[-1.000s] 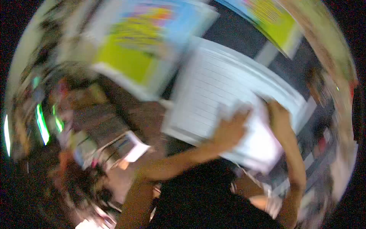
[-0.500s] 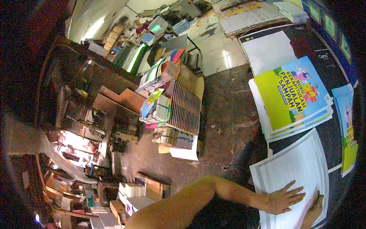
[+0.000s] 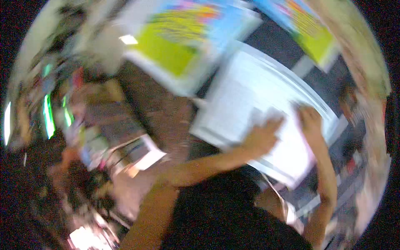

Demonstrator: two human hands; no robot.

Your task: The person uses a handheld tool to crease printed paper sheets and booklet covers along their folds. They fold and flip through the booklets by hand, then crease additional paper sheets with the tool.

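A stack of white printed sheets (image 3: 246,91) lies on the dark tabletop in front of me, with fine lines of print that are too blurred to read. My left hand (image 3: 264,134) rests over the middle of the top sheet, its fingers stretched out but smeared. Farther right, my right hand (image 3: 309,121) touches the sheets near their right side. Its fingers look bent, and motion blur hides whether they hold anything. Beyond the sheets sits a pile of yellow-green and blue printed covers (image 3: 179,46).
More colourful covers (image 3: 306,31) lie at the table's far right. Below the table on the left stands a bundled stack of books (image 3: 137,152) on the brown floor (image 3: 166,121). Bright clutter (image 3: 89,237) fills the lower left.
The view has swung down and right, so the sheets and both hands now appear nearer the middle. My right forearm and dark clothing have come into view. The hands remain on the sheets.
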